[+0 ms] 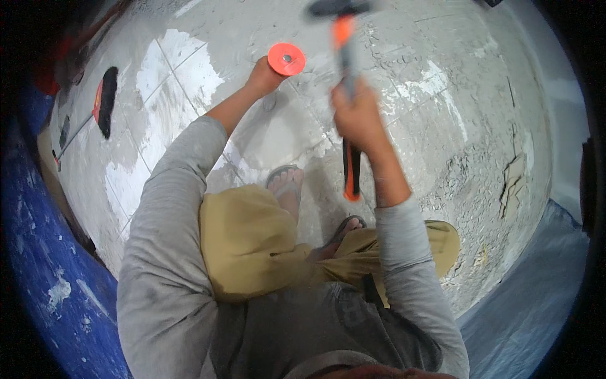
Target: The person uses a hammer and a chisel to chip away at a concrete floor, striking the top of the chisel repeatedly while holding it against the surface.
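My left hand (266,78) is closed around a chisel whose round orange hand guard (287,59) faces up, with the metal striking end at its centre. The guard hides the rest of the chisel, so its tip cannot be seen. In my right hand (358,111) is a hammer (351,57) with a grey, orange and black handle. Its dark head is raised at the top of the view and blurred. The hammer is to the right of the guard, apart from it. Below both hands lies the dusty tiled floor (284,128).
A broom (107,102) with black bristles lies at the left. Broken flat pieces (511,184) and crumbled debris are at the right. Blue sheeting (42,246) covers the left edge, and a greyish-blue sheet (525,279) the lower right. My sandalled feet (286,187) stand close below the hands.
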The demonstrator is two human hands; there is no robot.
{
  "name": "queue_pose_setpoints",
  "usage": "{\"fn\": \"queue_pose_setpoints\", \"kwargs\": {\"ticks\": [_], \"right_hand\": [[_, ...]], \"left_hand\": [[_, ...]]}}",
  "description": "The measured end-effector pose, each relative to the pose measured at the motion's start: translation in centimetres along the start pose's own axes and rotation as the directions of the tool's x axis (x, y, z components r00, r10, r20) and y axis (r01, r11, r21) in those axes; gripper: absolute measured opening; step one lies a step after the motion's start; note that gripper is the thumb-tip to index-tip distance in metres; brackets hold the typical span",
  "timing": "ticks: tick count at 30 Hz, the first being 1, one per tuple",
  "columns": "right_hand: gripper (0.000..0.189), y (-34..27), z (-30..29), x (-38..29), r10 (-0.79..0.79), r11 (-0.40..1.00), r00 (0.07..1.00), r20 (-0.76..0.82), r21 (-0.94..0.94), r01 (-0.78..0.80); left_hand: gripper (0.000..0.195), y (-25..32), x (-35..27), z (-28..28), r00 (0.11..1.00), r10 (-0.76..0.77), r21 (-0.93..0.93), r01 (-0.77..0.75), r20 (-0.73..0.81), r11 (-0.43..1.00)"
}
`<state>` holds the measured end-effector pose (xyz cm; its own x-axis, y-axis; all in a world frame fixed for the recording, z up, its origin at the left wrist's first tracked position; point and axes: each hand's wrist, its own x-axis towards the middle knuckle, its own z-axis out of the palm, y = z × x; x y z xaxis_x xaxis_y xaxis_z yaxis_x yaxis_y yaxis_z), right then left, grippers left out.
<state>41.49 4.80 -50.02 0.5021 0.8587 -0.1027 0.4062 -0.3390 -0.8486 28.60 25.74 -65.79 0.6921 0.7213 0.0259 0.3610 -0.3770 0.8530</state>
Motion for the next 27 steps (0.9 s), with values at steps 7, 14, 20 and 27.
{"fn": "queue_pose_setpoints", "kwargs": {"ticks": [7,14,20,27], "right_hand": [[0.028,-0.1,-1.0,-2.6,0.300,0.923,0.913,0.276,0.158,-0.350],[0.023,-6.1,-5.7,-1.0,0.061,0.885,0.995,-0.083,0.466,-0.016],[0.028,4.7,2.6,-1.2,-0.094,0.993,0.995,0.035,-0.065,0.096],[0.030,0.7,-2.8,-2.7,0.313,0.911,0.927,0.207,0.211,-0.355]], "left_hand": [[0.040,-1.5,-1.0,0.1,0.997,0.051,0.149,-0.060,0.066,0.987],[0.032,-0.1,-1.5,-1.1,0.997,0.044,0.063,-0.040,-0.063,0.997],[0.036,-0.6,-0.8,-0.5,0.999,0.042,0.026,-0.041,-0.033,0.999],[0.036,-0.4,-0.6,-0.7,0.996,0.086,0.088,-0.082,-0.036,0.993]]}}
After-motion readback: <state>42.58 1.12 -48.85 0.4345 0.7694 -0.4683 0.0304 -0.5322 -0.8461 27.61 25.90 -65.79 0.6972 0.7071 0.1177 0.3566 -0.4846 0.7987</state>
